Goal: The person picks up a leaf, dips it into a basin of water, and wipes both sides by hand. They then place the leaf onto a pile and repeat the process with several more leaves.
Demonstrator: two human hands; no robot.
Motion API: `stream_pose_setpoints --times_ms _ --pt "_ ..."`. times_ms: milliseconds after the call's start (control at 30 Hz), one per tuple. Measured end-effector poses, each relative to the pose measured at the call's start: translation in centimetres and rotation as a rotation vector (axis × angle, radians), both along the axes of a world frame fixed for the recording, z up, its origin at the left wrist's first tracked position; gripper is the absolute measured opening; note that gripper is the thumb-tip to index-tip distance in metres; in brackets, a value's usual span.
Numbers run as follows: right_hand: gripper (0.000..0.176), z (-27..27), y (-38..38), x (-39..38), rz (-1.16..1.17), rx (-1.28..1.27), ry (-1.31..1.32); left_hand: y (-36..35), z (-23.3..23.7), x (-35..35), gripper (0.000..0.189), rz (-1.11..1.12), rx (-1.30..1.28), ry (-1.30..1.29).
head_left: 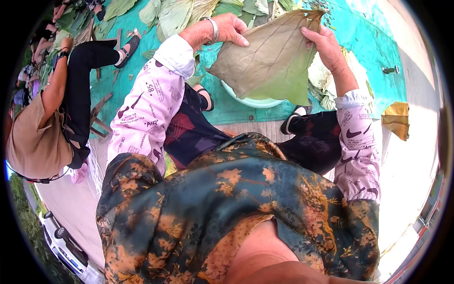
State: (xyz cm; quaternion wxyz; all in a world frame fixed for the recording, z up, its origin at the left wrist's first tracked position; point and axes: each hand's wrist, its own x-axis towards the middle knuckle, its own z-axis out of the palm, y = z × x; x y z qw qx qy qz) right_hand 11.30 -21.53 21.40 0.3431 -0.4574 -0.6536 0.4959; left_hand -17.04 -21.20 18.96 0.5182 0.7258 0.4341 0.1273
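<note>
A large lotus leaf point(267, 57), brownish with a green lower part and plain veins, is stretched between my hands. My left hand point(226, 29) pinches its upper left edge, thumb on the near face. At the upper right edge, my right hand point(325, 43) grips it between thumb and fingers. Under the leaf, a pale round basin point(257, 102) shows only its near rim; the leaf hides its inside.
More leaves point(175, 19) lie piled on the green tarp point(146, 94) at the far side, with others point(326, 78) at right. A brown folded piece point(396, 120) lies at the tarp's right edge. A seated person point(40, 137) is at left. A white car point(66, 241) stands behind.
</note>
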Motion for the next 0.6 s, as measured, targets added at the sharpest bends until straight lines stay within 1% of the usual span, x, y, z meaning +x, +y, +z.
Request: stream_pose_setpoints --times_ms 33,133,233,333,533,600 --pt "0.018 0.1 0.0 0.1 -0.009 -0.002 0.004 -0.1 0.0 -0.1 0.021 -0.039 -0.033 -0.023" --pt "0.019 0.5 0.1 0.4 -0.075 0.029 0.004 -0.2 -0.3 -1.1 0.026 -0.119 -0.071 0.057" --pt "0.018 0.0 0.9 1.8 -0.132 0.015 0.014 0.1 -1.4 -1.7 0.033 -0.093 -0.176 -0.079" --pt "0.016 -0.3 1.0 2.2 -0.167 0.000 0.059 0.2 -1.8 -2.2 0.037 -0.128 -0.146 -0.033" --pt "0.015 -0.4 1.2 2.7 -0.168 -0.020 0.068 0.3 -1.5 -2.6 0.036 -0.091 -0.028 0.057" --pt "0.016 -0.5 1.4 3.0 -0.172 -0.039 0.076 0.6 -1.6 -2.9 0.034 -0.066 -0.039 0.101"
